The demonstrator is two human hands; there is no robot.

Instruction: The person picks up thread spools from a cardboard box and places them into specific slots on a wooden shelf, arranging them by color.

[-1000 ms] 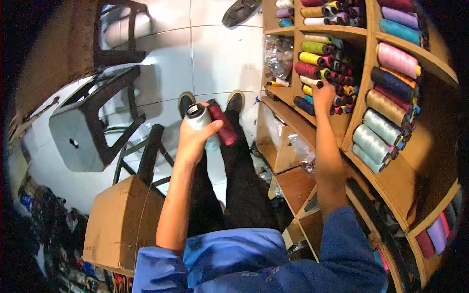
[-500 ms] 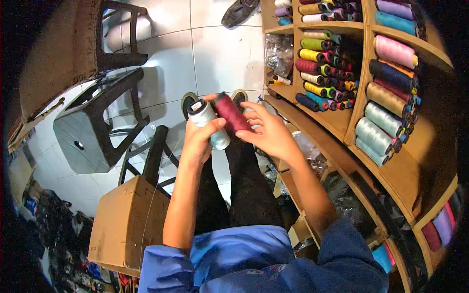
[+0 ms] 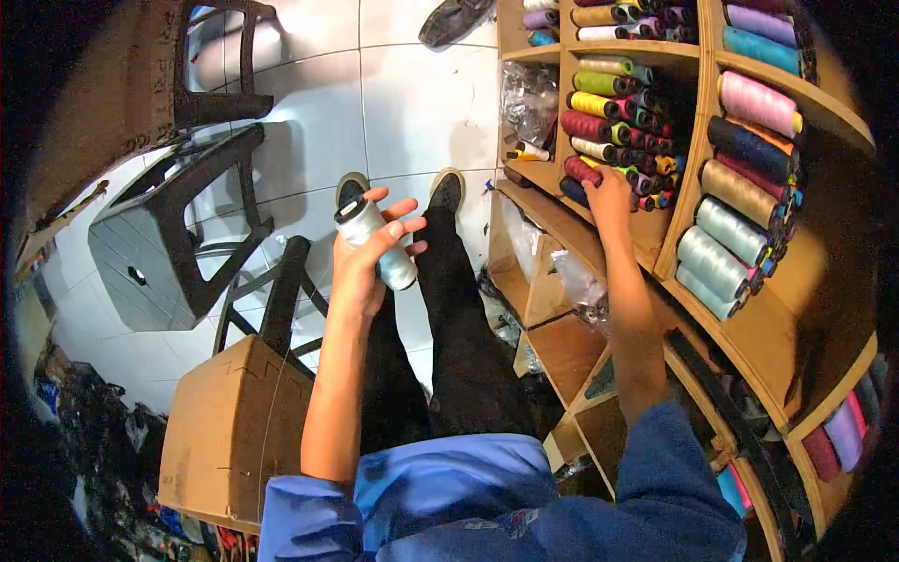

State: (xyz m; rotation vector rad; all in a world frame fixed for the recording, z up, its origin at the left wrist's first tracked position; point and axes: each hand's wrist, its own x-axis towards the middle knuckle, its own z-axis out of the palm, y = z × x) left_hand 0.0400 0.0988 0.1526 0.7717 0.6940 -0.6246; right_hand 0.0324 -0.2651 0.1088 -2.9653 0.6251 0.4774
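Note:
A pale silvery-blue thread spool (image 3: 376, 245) lies tilted across my left hand (image 3: 363, 267). The thumb and palm hold it, while the other fingertips stick out past it. Over at the wooden shelf on the right, my right hand (image 3: 610, 195) grips a maroon thread spool (image 3: 582, 171) by its near end. That spool rests at the left of the stack in the middle compartment, just above a dark navy spool (image 3: 573, 191). My right fingertips are partly hidden behind the hand and the neighbouring spools.
The wooden shelf (image 3: 704, 112) holds several stacked spools in many colours. Silvery spools (image 3: 714, 258) lie in the compartment to the right. At left stand a grey plastic stool (image 3: 154, 248) and a cardboard box (image 3: 225, 426). Lower wooden cubbies (image 3: 565, 348) stand beside my legs.
My right hand has carried the maroon spool from beside the silvery one over to the shelf stack. My left hand, still holding its spool, has shifted slightly left.

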